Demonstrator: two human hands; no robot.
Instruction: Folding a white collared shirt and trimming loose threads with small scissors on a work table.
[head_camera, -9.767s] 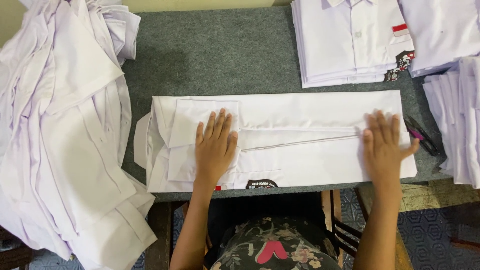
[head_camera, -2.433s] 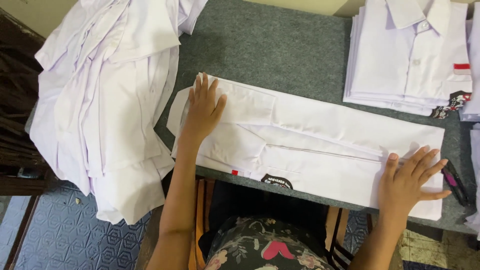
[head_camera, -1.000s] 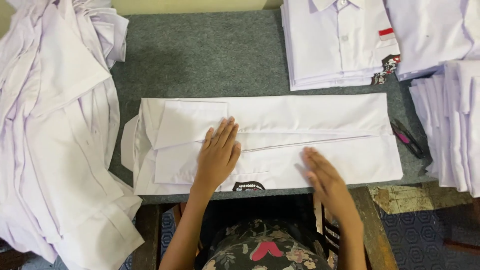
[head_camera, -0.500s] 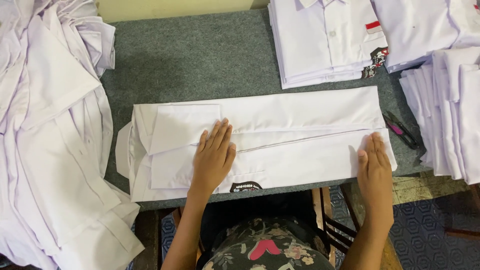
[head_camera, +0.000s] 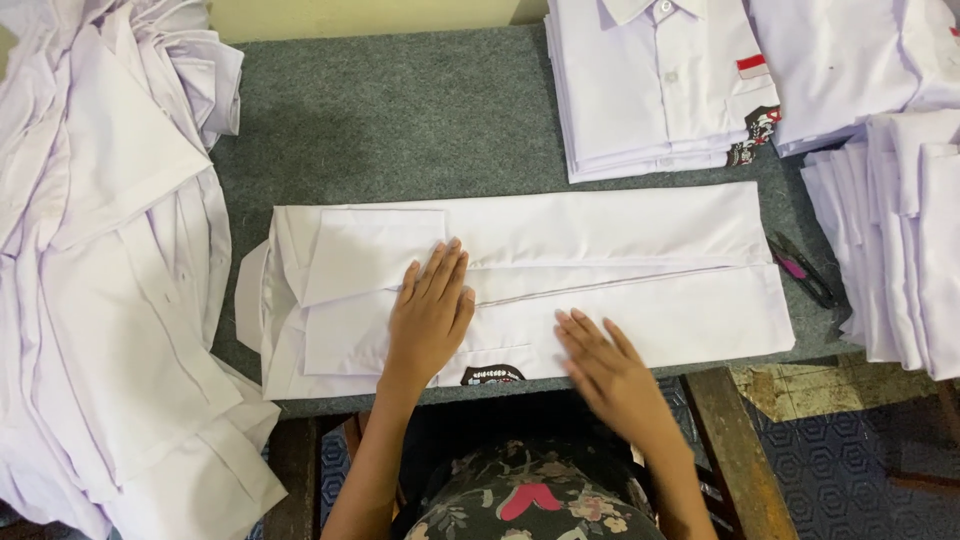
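Change noted: half a second back the right hand (head_camera: 605, 365) lay flat at the shirt's far right end, by the hem corner. It now sits near the middle of the shirt (head_camera: 530, 280), at its near edge, slightly blurred, fingers spread and pointing up-left. A second back it was in much the same middle spot, so the hand is running back and forth along the lower fold. The left hand (head_camera: 432, 315) has not shifted in that time: palm down, fingers together, pressing the panel just right of the folded sleeve (head_camera: 365, 252).

Judgement: this reads as smoothing and pressing of a long fold. The strip's outline is unchanged across the interval, so no new fold has been made.

Hand state: both hands open and flat, grasping nothing.

Condition of the shirt: white, folded lengthwise into a long band lying across the grey counter (head_camera: 400, 110), near its front edge. One sleeve is turned back square at the left end. A seam line runs along the middle. A small dark badge (head_camera: 492, 375) shows at the near edge between the hands. The surface is mostly flat, with faint creases.

Surroundings: a loose heap of white shirts (head_camera: 110, 280) at left, a finished stack (head_camera: 660, 85) behind, more stacks at right, and snips (head_camera: 805, 272) just beside the shirt's right end.
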